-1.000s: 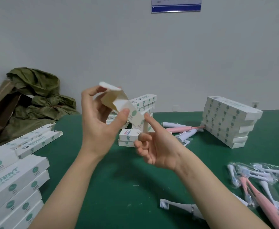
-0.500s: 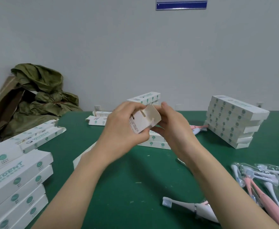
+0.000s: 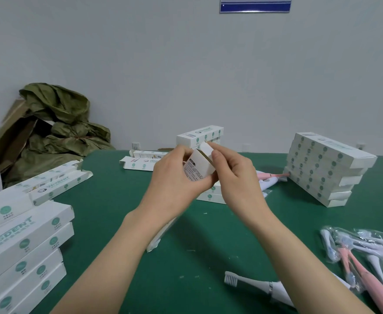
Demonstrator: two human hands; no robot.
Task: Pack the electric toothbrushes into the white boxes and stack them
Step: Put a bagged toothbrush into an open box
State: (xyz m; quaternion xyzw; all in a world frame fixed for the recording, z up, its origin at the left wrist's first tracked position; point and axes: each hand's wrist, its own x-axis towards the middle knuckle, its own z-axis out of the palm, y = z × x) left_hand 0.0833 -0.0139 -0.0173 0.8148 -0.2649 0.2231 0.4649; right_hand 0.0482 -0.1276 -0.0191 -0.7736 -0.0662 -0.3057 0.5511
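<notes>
My left hand grips the far end of a long white box, which slants down under my left forearm to the table. My right hand pinches the box's end flap, thumb on top, and the flap lies nearly closed. A white electric toothbrush lies near the front, partly under my right forearm. Pink and white toothbrushes in plastic bags lie at the right. A tidy pile of closed boxes stands at the back right.
A big stack of white boxes fills the left edge of the green table. More boxes lie at the back centre, with loose toothbrushes behind my right hand. A cardboard carton with green wrapping stands at the far left.
My hands came down from chest height with the box. The open end flap has been folded over, and my right hand moved onto it.
</notes>
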